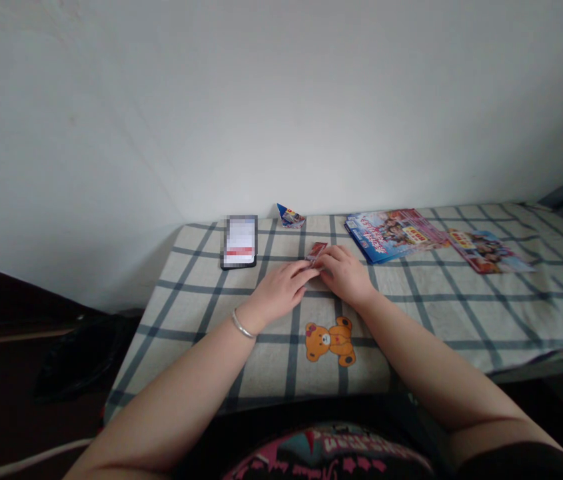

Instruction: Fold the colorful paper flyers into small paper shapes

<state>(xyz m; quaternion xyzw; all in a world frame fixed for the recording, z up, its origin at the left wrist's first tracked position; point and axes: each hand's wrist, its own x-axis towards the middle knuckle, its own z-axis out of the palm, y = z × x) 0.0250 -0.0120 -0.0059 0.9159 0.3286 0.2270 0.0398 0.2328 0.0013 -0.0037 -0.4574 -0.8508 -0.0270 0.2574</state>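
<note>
A small piece of folded, reddish printed paper [317,251] sits at the middle of the table, partly covered by my fingers. My left hand [281,290] grips its near left side, fingers pressed together. From the right, my right hand [346,273] pinches the same paper, with curled fingers hiding much of it. Both hands meet at the fingertips, low over the cloth. Just beyond them, near the wall, stands a folded blue printed paper shape [291,217] with a pointed tip.
The checked tablecloth [196,300] bears a bear picture [331,341] in front of my hands. A phone or tablet [239,241] lies at left. On the right are stacked printed flyers [391,233] and another flyer [491,252]. A black bag [81,353] is on the floor.
</note>
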